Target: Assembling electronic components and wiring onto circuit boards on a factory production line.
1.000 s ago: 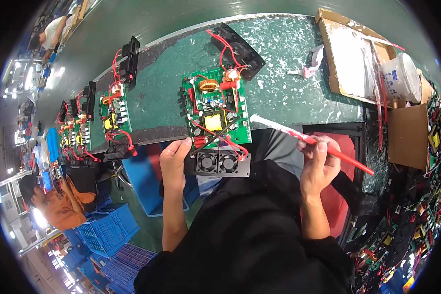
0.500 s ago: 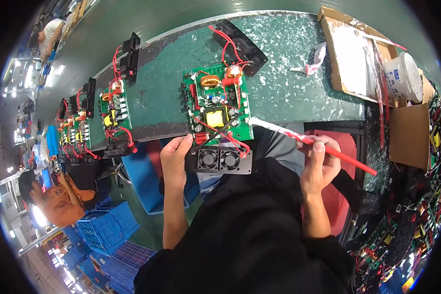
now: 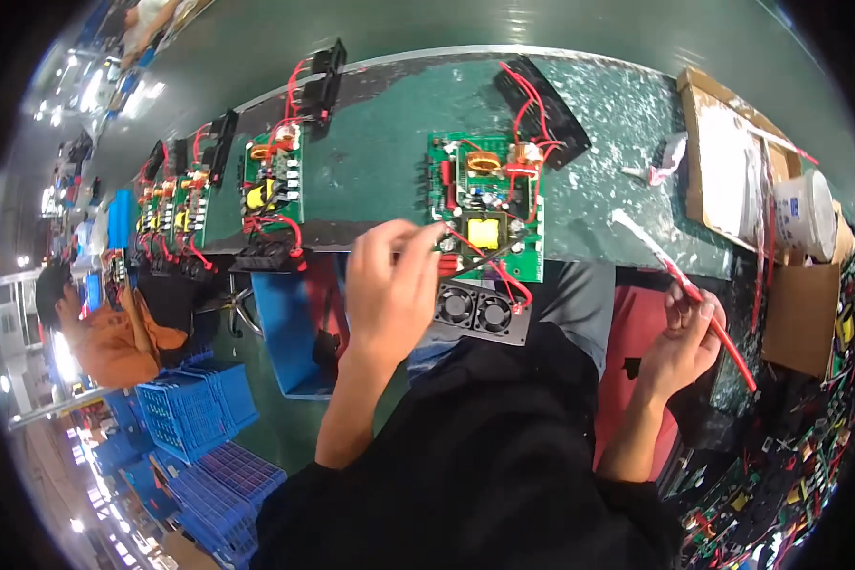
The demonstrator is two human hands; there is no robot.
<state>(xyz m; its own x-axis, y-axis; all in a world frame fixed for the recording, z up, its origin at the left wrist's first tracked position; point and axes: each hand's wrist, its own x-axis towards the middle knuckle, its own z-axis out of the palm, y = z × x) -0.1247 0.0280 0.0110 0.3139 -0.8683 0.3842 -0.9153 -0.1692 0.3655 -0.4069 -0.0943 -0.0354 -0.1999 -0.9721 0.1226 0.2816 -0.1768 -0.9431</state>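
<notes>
A green circuit board (image 3: 530, 271) lies at the table's near edge, carrying a copper-wound ring coil (image 3: 484, 163) and a yellow-wrapped transformer (image 3: 484, 234). Its black twin-fan panel (image 3: 508, 323) juts out toward me, and red wires join a black end panel (image 3: 565, 133) at its far side. My left hand (image 3: 394, 290) is at the board's lower left, fingers bent and thumb drawn in; what its fingertips pinch is hidden. Off to the right, my right hand (image 3: 684, 347) is closed round a red stick (image 3: 730, 353), its white-smeared tip pointing at the table, apart from the board.
Several similar boards (image 3: 274, 185) stand along the table to the left. At right are a squeezed tube (image 3: 670, 161), a white-smeared cardboard tray (image 3: 717, 180) and a white tub (image 3: 807, 214). Blue crates (image 3: 195, 413) and a person in orange (image 3: 114, 342) are at left.
My right hand has drawn the stick away from the board to the right. My left hand has shifted from the board's lower corner up over its left edge. The whole view has turned somewhat left.
</notes>
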